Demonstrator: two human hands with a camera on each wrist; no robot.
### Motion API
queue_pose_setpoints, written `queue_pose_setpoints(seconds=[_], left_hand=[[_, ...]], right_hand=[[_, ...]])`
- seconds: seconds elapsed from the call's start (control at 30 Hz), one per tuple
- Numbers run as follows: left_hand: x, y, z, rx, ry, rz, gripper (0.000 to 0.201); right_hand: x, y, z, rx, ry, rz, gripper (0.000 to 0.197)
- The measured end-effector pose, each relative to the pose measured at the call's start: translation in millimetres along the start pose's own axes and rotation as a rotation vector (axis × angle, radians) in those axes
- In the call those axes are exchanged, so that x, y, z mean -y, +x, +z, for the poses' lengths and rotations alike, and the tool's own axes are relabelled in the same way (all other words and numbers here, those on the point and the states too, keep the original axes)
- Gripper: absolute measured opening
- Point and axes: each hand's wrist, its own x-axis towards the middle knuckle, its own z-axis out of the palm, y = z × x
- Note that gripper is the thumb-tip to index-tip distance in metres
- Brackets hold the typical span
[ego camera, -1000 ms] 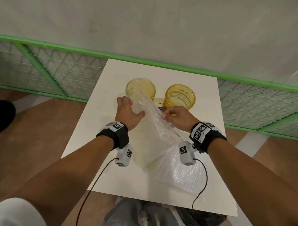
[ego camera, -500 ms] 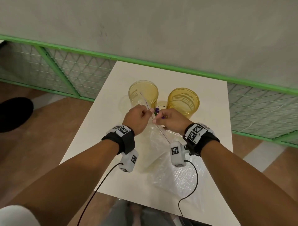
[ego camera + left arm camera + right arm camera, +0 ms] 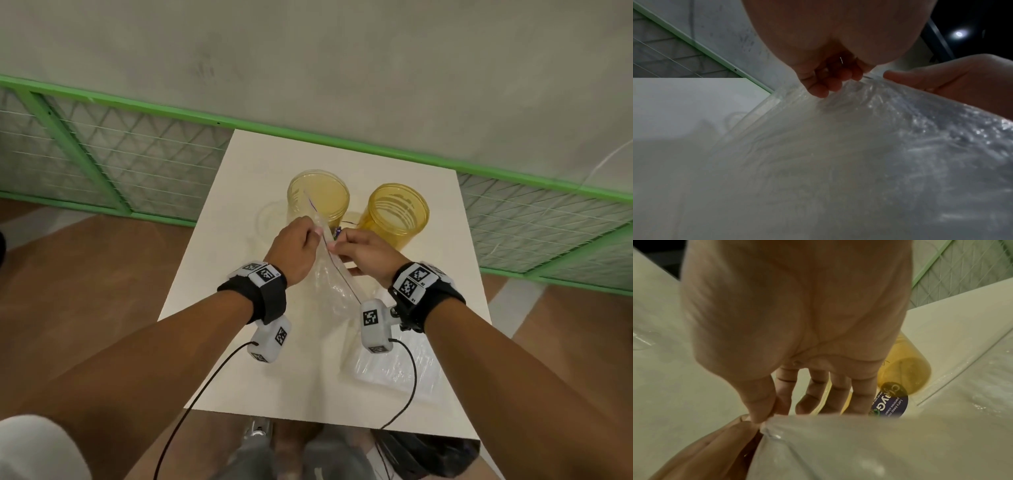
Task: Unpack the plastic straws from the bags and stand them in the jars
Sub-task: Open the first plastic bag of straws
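A clear plastic bag of straws [image 3: 330, 274] stands upright on the white table [image 3: 219, 274], just in front of two amber jars. My left hand [image 3: 296, 248] and right hand [image 3: 359, 251] both pinch its top edge from either side, close together. In the left wrist view the curled fingers [image 3: 828, 82] grip the bag [image 3: 838, 154]. The right wrist view has the thumb and forefinger [image 3: 760, 410] pinching the bag's edge [image 3: 859, 443]. The left jar [image 3: 318, 195] and right jar [image 3: 399, 214] stand open-mouthed behind the hands. A second bag of straws [image 3: 397, 370] lies flat at the near right.
A green-framed mesh fence [image 3: 102, 164] and a grey wall run behind the table. A jar's purple label [image 3: 890, 400] shows past my right fingers. Black cables hang from the wrist cameras over the table's near edge [image 3: 308, 418]. Brown floor lies on both sides.
My hands moved from the bag's sides to its top edge and closed together there. The bag now stands narrower and more upright between them.
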Motion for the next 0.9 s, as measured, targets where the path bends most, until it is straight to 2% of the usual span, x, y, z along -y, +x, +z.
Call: queue_pose_setpoints(seconds=[0.27, 0.37, 0.43, 0.53, 0.63, 0.73, 0.83, 0.9], left_hand=[[5, -16, -20, 0.034, 0.042, 0.055, 0.031], [8, -18, -22, 0.030, 0.028, -0.005, 0.026], [9, -20, -21, 0.057, 0.007, -0.067, 0.023], [0, -20, -14, 0.095, 0.010, -0.105, 0.021], [-13, -16, -5, 0.050, 0.068, -0.118, 0.020], [-19, -13, -4, 0.016, 0.168, -0.135, 0.023], [-18, -13, -12, -0.032, 0.245, -0.172, 0.029], [-15, -14, -17, -0.100, 0.248, -0.224, 0.029]], right_hand=[[11, -8, 22, -0.075, -0.135, 0.053, 0.030], [7, -10, 15, -0.157, -0.086, 0.079, 0.018], [1, -15, 6, -0.184, -0.212, 0.069, 0.011], [-6, -20, -3, -0.140, -0.474, 0.001, 0.017], [-12, -22, -11, -0.088, -0.446, -0.072, 0.017], [-29, -21, -34, -0.114, -0.436, 0.009, 0.010], [-50, -19, -59, -0.121, -0.699, 0.153, 0.003], [-58, -16, -68, -0.099, -0.792, 0.218, 0.011]])
